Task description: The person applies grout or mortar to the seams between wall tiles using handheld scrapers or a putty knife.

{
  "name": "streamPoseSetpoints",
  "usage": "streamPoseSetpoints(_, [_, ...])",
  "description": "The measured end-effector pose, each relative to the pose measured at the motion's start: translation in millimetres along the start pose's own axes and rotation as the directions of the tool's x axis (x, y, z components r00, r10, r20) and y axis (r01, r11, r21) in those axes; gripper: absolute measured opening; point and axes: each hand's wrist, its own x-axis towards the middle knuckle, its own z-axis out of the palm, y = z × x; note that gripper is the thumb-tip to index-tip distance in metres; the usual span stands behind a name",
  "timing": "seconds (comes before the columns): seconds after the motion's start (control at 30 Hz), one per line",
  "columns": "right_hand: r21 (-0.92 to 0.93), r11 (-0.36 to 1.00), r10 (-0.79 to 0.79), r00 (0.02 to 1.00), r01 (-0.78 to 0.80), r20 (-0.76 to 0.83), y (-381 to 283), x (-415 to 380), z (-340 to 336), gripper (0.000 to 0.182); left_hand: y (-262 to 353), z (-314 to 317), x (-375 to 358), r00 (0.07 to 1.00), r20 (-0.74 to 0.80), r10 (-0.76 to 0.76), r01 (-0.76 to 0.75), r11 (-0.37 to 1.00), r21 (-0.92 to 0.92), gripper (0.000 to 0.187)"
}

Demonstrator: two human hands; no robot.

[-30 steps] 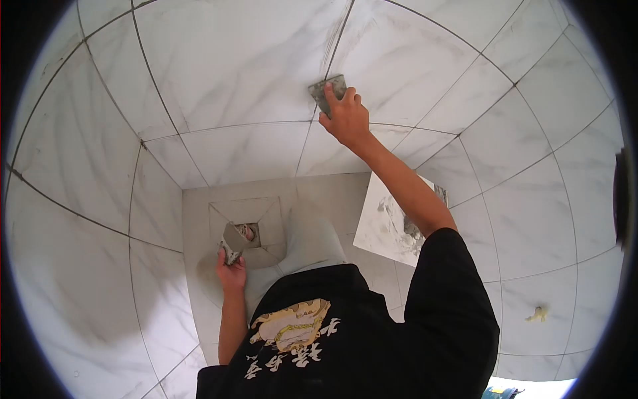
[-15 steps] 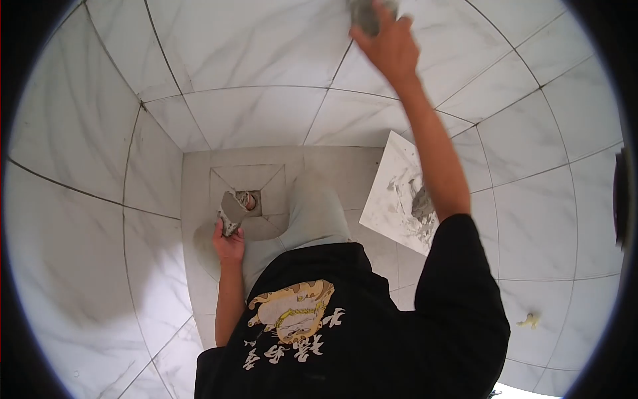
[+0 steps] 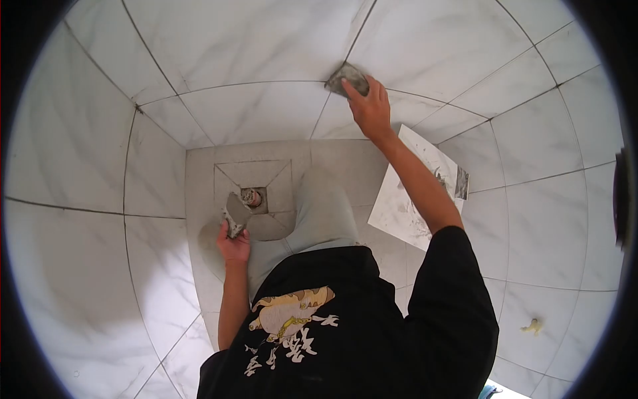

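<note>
My right hand [image 3: 372,110] grips a dark grey, smeared pad [image 3: 347,80] and presses it on the white marbled wall tiles, where several dark joint lines meet. Low on the left, my left hand [image 3: 234,246] holds a grey lump, perhaps mortar on a small tool [image 3: 236,214]; what lies under the grey material I cannot make out. It hangs beside the square floor opening with a round pipe end [image 3: 252,197]. Beneath my right forearm lies a white board [image 3: 399,199] with grey smears, partly hidden.
Marbled wall tiles [image 3: 73,266] rise on the left, in front and on the right. Grey floor tiles [image 3: 339,156] surround my bent knee. A dark flat piece [image 3: 462,183] sits at the board's right edge. A yellowish blob [image 3: 532,326] clings to the right wall.
My right hand has come down and slightly left with the pad, from high on the wall to the joint crossing. My left hand has barely moved. The dark piece by the board now shows.
</note>
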Motion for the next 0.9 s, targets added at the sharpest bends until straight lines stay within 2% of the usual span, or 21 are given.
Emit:
streamPoseSetpoints(0.03, [0.002,1.000,0.013,1.000,-0.013,0.005,9,1,9,0.053,0,0,0,1.000,0.013,-0.022,0.022,1.000,0.014,0.027])
streamPoseSetpoints(0.1, [-0.053,0.993,-0.101,0.991,0.105,0.086,22,-9,20,0.051,0,7,-5,0.999,-0.030,-0.011,0.012,0.999,0.037,0.027])
streamPoseSetpoints(0.13, [-0.054,0.994,-0.091,0.992,0.096,0.089,21,-18,22,0.051,-1,9,-5,0.998,-0.063,0.007,-0.004,0.999,0.040,0.027])
streamPoseSetpoints(0.2, [-0.046,0.995,0.098,0.972,-0.090,0.215,12,-41,17,0.052,1,10,-9,0.997,-0.072,-0.004,0.008,0.999,0.045,0.026])
streamPoseSetpoints(0.23, [-0.050,0.995,0.096,0.973,-0.087,0.210,4,-48,10,0.052,0,13,-7,0.998,-0.070,-0.004,0.007,0.999,0.035,0.026])
streamPoseSetpoints(0.3, [0.096,0.927,0.340,0.921,-0.362,0.192,-13,-54,-1,0.059,-1,16,-8,0.997,-0.073,0.014,-0.009,0.998,0.068,0.025])
streamPoseSetpoints(0.33, [0.099,0.929,0.336,0.924,-0.358,0.184,-16,-36,-8,0.059,-1,16,-8,0.996,-0.087,0.032,-0.023,0.994,0.104,0.025])
streamPoseSetpoints(0.4, [0.197,0.842,0.494,0.864,-0.503,0.094,-28,20,-49,0.068,-2,11,0,0.998,-0.057,0.022,-0.017,0.996,0.083,0.024])
streamPoseSetpoints(0.47, [0.221,0.903,0.404,0.904,-0.369,-0.139,-25,80,-78,0.073,0,6,-3,0.999,-0.041,-0.011,0.014,0.997,0.082,0.024])
streamPoseSetpoints(0.5, [0.228,0.905,0.402,0.897,-0.358,-0.185,-24,105,-89,0.073,-1,8,-2,0.998,-0.054,-0.022,0.026,0.996,0.079,0.024])
streamPoseSetpoints(0.57, [0.171,0.864,0.487,0.871,-0.473,-0.054,-24,120,-87,0.071,-1,9,-4,0.998,-0.063,-0.030,0.034,0.997,0.072,0.024])
streamPoseSetpoints(0.67, [0.114,0.902,0.427,0.900,-0.417,-0.083,-39,58,-22,0.073,-4,16,-2,0.997,-0.075,0.032,-0.025,0.995,0.092,0.024])
streamPoseSetpoints(0.7, [0.092,0.842,0.526,0.846,-0.532,0.085,-53,35,-5,0.073,-5,18,-3,0.999,-0.043,0.021,-0.017,0.997,0.078,0.024])
streamPoseSetpoints(0.77, [0.046,0.810,0.568,0.802,-0.584,0.183,-65,-10,35,0.073,-1,16,-6,1.000,-0.020,0.012,-0.011,0.997,0.078,0.023])
streamPoseSetpoints(0.9, [-0.025,0.773,0.594,0.710,-0.634,0.377,-84,-53,48,0.070,0,10,-10,0.999,-0.037,0.013,-0.008,0.992,0.125,0.024])
